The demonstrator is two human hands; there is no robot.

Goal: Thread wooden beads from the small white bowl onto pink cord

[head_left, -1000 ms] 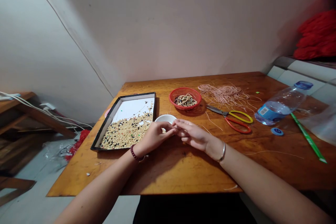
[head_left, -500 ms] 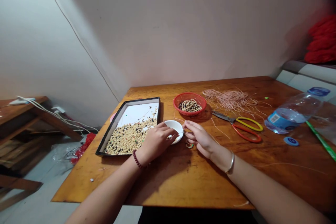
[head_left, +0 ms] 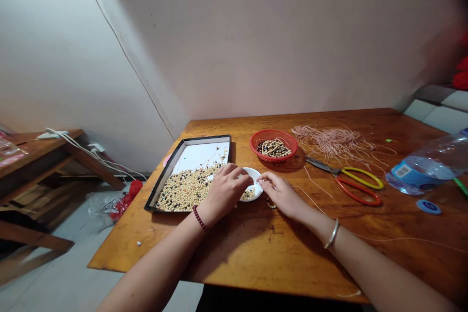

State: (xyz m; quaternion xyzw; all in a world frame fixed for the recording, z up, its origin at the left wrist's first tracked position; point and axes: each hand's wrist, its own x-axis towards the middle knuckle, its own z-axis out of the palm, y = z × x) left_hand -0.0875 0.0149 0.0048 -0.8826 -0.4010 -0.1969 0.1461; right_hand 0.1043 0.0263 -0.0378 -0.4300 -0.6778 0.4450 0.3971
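My left hand [head_left: 224, 191] hovers over a small white dish [head_left: 252, 190] of beads, fingers curled in a pinch at its rim. My right hand [head_left: 281, 194] rests just right of the dish, fingertips pinched together on a thin string with a few beads [head_left: 271, 203] hanging below. The two hands nearly touch over the dish. A black-edged tray [head_left: 190, 178] of loose cream and dark beads lies to the left of my left hand. A dark bead bracelet is on my left wrist and a silver bangle on my right.
A red basket [head_left: 273, 146] of strung beads stands behind the dish. A heap of pink cord [head_left: 332, 139], scissors [head_left: 351, 179] with yellow and red handles, a lying plastic bottle [head_left: 427, 165] and a blue cap [head_left: 428, 206] lie to the right. The table edge [head_left: 120, 234] drops off left.
The view has shifted so the table sits further right. Both hands moved down from above the table to the white dish, and the left hand now pinches at its rim.
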